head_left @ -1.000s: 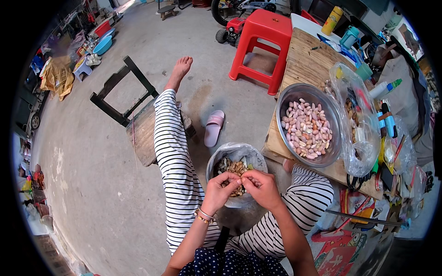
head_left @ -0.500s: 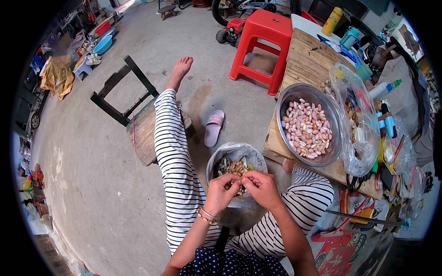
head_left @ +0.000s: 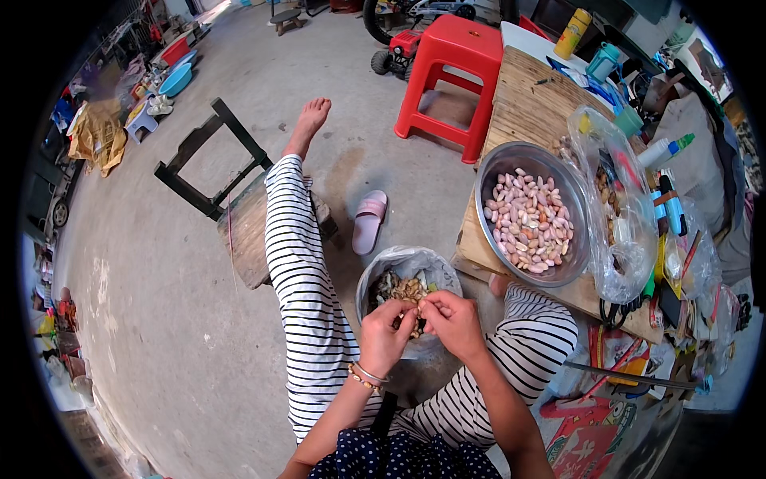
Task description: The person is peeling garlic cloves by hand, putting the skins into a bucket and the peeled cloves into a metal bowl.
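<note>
Both hands meet above a bin (head_left: 369, 279) lined with a pale plastic bag, holding light brown shells and darker scraps. My left hand (head_left: 385, 335) and my right hand (head_left: 449, 323) pinch a small light-brown piece, apparently a peanut, between their fingertips; its exact shape is hard to make out. A steel bowl (head_left: 488, 176) of pink shelled peanuts (head_left: 528, 219) sits on the wooden table (head_left: 519, 104) at the right. Beside it lies a clear bag (head_left: 618, 263) with brown things inside.
My striped legs straddle the bin; the left foot (head_left: 309, 120) rests over a wooden chair (head_left: 247, 231). A pink slipper (head_left: 369, 223) lies on the floor. A red stool (head_left: 447, 56) stands by the table, which also holds bottles (head_left: 570, 36) and tools. Clutter lines both sides.
My fingers have shifted a little at the pinched piece, and my left wrist has moved slightly right. The whole view has shifted very slightly.
</note>
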Motion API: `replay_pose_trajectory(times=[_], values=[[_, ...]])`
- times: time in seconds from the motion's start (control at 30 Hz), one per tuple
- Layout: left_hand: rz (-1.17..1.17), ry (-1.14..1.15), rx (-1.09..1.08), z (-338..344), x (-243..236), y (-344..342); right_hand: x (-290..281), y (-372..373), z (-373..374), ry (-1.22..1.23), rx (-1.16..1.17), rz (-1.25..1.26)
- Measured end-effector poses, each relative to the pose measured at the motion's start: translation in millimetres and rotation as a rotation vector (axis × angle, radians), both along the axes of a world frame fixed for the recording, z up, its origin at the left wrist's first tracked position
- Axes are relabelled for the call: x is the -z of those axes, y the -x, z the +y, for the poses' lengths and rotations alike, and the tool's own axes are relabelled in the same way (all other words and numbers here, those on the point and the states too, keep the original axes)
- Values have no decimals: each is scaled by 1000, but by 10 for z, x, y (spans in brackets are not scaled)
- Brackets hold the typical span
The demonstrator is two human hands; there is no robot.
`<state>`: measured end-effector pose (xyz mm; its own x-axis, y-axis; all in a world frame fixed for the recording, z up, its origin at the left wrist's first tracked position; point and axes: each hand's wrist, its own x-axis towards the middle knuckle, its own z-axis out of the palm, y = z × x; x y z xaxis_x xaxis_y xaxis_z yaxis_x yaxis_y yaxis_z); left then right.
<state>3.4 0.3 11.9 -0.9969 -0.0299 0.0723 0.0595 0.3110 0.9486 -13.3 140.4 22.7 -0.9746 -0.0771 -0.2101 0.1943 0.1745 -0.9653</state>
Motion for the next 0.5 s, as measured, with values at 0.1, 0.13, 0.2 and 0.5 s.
replay_pose_trajectory(times=[0.1, 0.13, 0.2, 0.5], values=[[-20, -44, -29, 9, 9, 2, 29, -1, 0, 13, 14, -7], [-36, -85, -40, 8, 24, 5, 45, 0, 1, 29, 17, -7], [-69, -167, -61, -4, 60, 18, 70, 6, 4, 60, 24, -7], [-512, -787, -72, -88, 63, 61, 42, 31, 32, 250, -13, -61]])
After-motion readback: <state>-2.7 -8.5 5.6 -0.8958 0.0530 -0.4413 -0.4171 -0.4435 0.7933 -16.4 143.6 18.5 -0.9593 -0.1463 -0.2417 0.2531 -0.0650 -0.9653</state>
